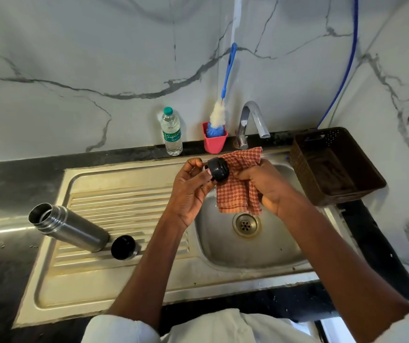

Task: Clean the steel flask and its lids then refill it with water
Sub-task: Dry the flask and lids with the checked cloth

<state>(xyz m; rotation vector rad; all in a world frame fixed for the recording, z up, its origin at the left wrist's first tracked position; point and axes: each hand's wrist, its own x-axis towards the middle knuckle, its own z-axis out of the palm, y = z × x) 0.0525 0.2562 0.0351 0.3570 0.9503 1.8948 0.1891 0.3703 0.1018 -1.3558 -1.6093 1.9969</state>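
Left hand [190,186] pinches the small black lid [217,171] by its rim; right hand [260,184] grips the soft checked cloth [238,191] against it. Light, rigid, probably slippery when wet.

A checked cloth [238,191] in orange-red and white is seen beside a black lid [218,171]. A second lid [124,247], black with a silver rim, is seen next to the silver-grey steel flask [70,227]. The sink [129,280] is coloured a dull steel, stained yellowish-brown along its ribbed drainboard. The counter [7,184] is black, and the wall [74,58] is white marble patterned with grey veins. A clear water bottle [171,132] is marked by a green cap and green label. A pink cup [214,142] is filled by a brush [219,115] of white and blue bristles on a blue handle. A dark brown perforated basket [334,167], a chrome tap [250,125], a blue hose [344,70] and white sleeves [121,330] are also seen.
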